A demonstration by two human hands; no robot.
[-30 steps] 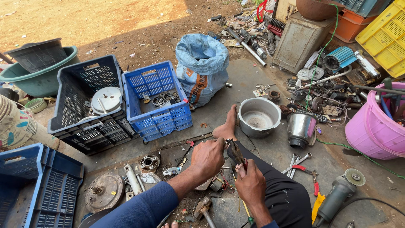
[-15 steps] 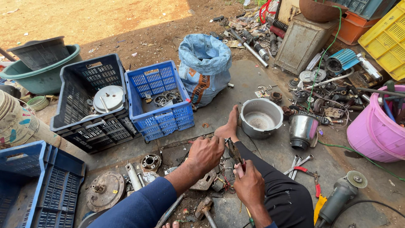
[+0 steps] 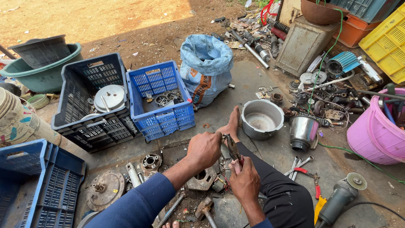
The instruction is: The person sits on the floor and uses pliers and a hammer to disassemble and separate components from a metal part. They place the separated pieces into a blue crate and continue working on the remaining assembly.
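I sit on the ground with one leg stretched forward, bare foot near a metal pot. My left hand is curled around a small part just above a rusty motor housing. My right hand grips red-handled pliers, jaws pointing up toward the left hand. Small metal pieces and wires lie beneath both hands. A hammer lies close to my knee.
A bright blue crate with metal parts, a dark crate holding a round lid, and a blue sack stand ahead. Metal pot, steel jar, pink bucket, angle grinder and scrap lie right. Another blue crate sits left.
Both hands have stayed over the motor part; the pliers have tilted slightly and the left hand has shifted a little. The view moved closer and slightly right.
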